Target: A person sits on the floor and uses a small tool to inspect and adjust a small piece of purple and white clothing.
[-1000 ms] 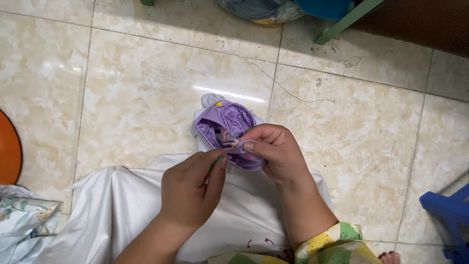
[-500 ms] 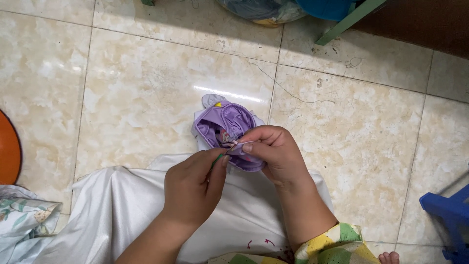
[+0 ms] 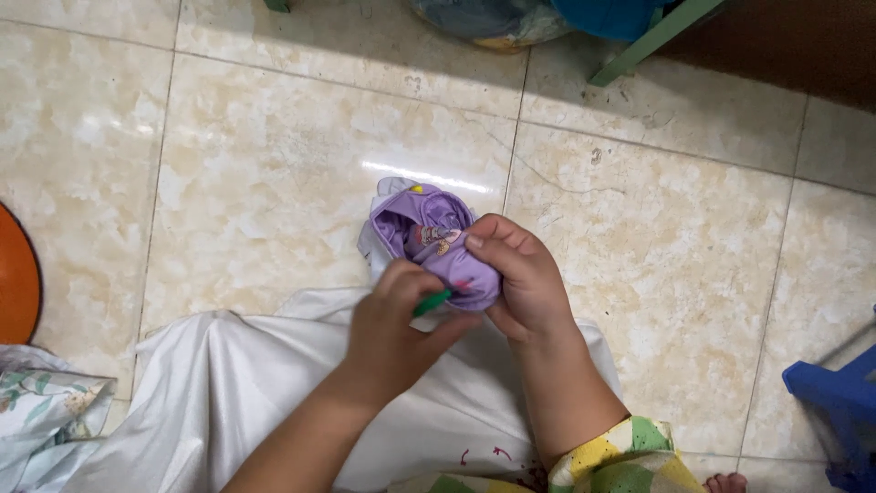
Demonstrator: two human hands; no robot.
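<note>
Purple garment (image 3: 436, 239) bunched in right hand (image 3: 522, 278), left hand (image 3: 394, 329) pinching green tool (image 3: 432, 302)

White cloth (image 3: 228, 383) on tiled floor (image 3: 274, 155)

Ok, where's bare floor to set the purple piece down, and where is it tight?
Bare tile lies left of the purple cloth bundle, between the orange object and the white cloth. More lies right of the right hand, short of the blue stool. It is crowded under the left hand and along the top edge by the green leg.
</note>
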